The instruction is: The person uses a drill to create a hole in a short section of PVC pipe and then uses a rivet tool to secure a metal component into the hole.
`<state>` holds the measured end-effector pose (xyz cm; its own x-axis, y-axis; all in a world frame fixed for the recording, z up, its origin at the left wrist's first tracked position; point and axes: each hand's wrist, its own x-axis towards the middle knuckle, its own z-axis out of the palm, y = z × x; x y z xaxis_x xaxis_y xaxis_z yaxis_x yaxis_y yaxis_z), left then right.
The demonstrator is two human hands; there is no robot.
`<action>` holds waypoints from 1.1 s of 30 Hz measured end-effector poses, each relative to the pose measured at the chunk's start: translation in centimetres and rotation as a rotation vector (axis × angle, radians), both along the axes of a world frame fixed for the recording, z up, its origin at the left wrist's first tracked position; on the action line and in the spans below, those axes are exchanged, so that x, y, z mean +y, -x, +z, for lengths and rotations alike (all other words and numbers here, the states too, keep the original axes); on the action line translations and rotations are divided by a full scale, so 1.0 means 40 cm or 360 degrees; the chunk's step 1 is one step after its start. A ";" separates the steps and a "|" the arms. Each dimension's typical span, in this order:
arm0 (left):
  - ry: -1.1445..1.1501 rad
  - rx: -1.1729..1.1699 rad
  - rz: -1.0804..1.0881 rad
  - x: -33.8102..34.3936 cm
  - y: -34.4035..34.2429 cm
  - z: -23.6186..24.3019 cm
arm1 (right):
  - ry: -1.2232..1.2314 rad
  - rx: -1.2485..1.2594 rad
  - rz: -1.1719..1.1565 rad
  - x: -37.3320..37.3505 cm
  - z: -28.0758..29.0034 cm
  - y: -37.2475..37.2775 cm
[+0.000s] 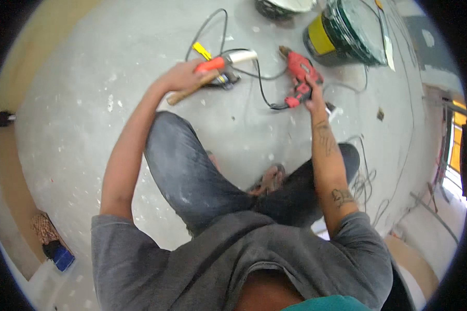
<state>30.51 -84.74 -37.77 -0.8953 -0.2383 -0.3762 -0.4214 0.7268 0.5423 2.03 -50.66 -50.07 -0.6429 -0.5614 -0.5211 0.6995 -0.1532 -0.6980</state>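
My left hand (pixel 184 76) is closed over a cluster of tools on the floor. From it stick out an orange-handled tool (pixel 211 65) with a pale, shiny end and a wooden handle (pixel 189 92); blur hides how the fingers grip each. Under and beside them is a dark tool (pixel 224 80) I cannot make out. A small yellow tool (pixel 201 50) lies just beyond. My right hand (pixel 314 92) is wrapped round the handle of a red corded power drill (pixel 300 70), its chuck pointing away and to the left. Whether the drill touches the floor, I cannot tell.
A dark green bucket (pixel 323 36) with a yellow label stands beyond the drill, near a dark tub (pixel 280 9). Black cable (pixel 261 78) loops between the tools; more cord (pixel 367 181) coils at the right. A blue item (pixel 63 258) lies far left by the wall.
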 end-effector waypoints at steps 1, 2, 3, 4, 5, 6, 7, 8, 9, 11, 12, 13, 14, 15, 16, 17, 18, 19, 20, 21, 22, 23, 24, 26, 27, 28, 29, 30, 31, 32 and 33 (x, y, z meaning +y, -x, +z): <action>-0.0061 -0.0006 -0.0044 0.003 0.017 0.014 | -0.0147 0.0051 0.0071 0.026 0.055 0.032; -0.0062 -0.0185 -0.0020 0.007 0.042 0.041 | -0.0308 0.0092 0.0141 0.060 0.106 0.076; -0.0050 -0.0371 0.0021 0.029 0.052 0.051 | -0.0420 0.0235 0.0349 0.079 0.183 0.116; -0.0058 -0.0377 0.0028 0.037 0.050 0.019 | -0.0526 0.0499 0.0400 0.055 0.286 0.085; -0.0032 -0.0389 -0.0081 0.047 0.070 -0.035 | -0.0663 0.0758 0.0466 0.073 0.345 0.104; -0.0025 -0.0422 -0.0195 0.073 0.084 -0.101 | -0.0718 0.0995 0.0527 0.098 0.410 0.115; 0.0078 -0.0450 -0.0384 0.106 0.109 -0.153 | -0.0847 0.1248 0.0515 0.120 0.475 0.126; 0.0197 -0.0482 -0.0546 0.133 0.137 -0.200 | -0.0854 0.1381 0.0535 0.126 0.534 0.132; 0.0161 -0.0573 -0.0585 0.173 0.185 -0.249 | -0.0902 0.1645 0.0531 0.152 0.603 0.141; 0.0086 -0.0618 -0.0463 0.258 0.184 -0.348 | -0.0954 0.1920 0.0506 0.160 0.667 0.135; 0.0040 -0.0530 -0.0327 0.303 0.170 -0.390 | -0.0976 0.1866 0.0468 0.162 0.681 0.128; 0.0032 -0.0528 -0.0334 0.356 0.164 -0.415 | -0.1021 0.1817 0.0422 0.167 0.700 0.116; -0.0086 -0.0410 -0.0071 0.411 0.157 -0.431 | -0.1152 0.1826 0.0464 0.170 0.713 0.108; -0.0202 -0.0291 0.0194 0.449 0.149 -0.442 | -0.1165 0.1823 0.0460 0.172 0.711 0.098; -0.0203 -0.0294 0.0197 0.467 0.134 -0.456 | -0.1206 0.1865 0.0603 0.162 0.704 0.084; -0.0087 -0.0263 0.0289 0.467 0.102 -0.468 | -0.1211 0.1893 0.0759 0.140 0.681 0.068; 0.0034 -0.0234 0.0382 0.461 0.071 -0.479 | -0.1014 0.1819 0.0706 0.119 0.640 0.031; 0.0031 -0.0236 0.0393 0.467 0.065 -0.472 | -0.1168 0.1743 0.0801 0.117 0.630 0.018; 0.0115 -0.0229 0.0301 0.469 0.067 -0.464 | -0.1164 0.1836 0.0826 0.124 0.604 0.010; 0.0203 -0.0223 0.0212 0.471 0.068 -0.452 | -0.1153 0.1930 0.0849 0.131 0.573 -0.001; 0.0235 -0.0220 0.0241 0.466 0.071 -0.443 | -0.1166 0.2077 0.0874 0.128 0.545 -0.006; 0.0317 -0.0083 0.0578 0.461 0.078 -0.440 | -0.1118 0.2066 0.0908 0.121 0.540 -0.025; 0.0399 0.0066 0.0912 0.434 0.083 -0.437 | -0.1145 0.2007 0.0872 0.113 0.531 -0.036; 0.0734 0.0147 0.1111 0.365 0.094 -0.423 | -0.1167 0.1948 0.0837 0.130 0.523 -0.043; 0.1049 0.0221 0.1293 0.323 0.101 -0.411 | -0.1094 0.1956 0.0703 0.138 0.522 -0.040; 0.0940 0.0112 0.1239 0.287 0.111 -0.395 | -0.1041 0.1949 0.0568 0.163 0.525 -0.035; 0.0969 0.0115 0.1259 0.227 0.104 -0.394 | -0.1221 0.1833 0.0621 0.164 0.560 -0.025; 0.0714 -0.0266 0.0918 0.165 0.097 -0.390 | -0.0994 0.1906 0.0425 0.157 0.587 -0.030; 0.0443 -0.0634 0.0558 0.122 0.091 -0.393 | -0.1027 0.2063 0.0280 0.157 0.613 -0.015; 0.0621 -0.0596 0.0318 0.115 0.076 -0.391 | -0.1087 0.2218 0.0137 0.170 0.649 0.012; 0.0635 -0.0611 0.0316 0.091 0.055 -0.399 | -0.1063 0.2335 -0.0056 0.147 0.704 0.020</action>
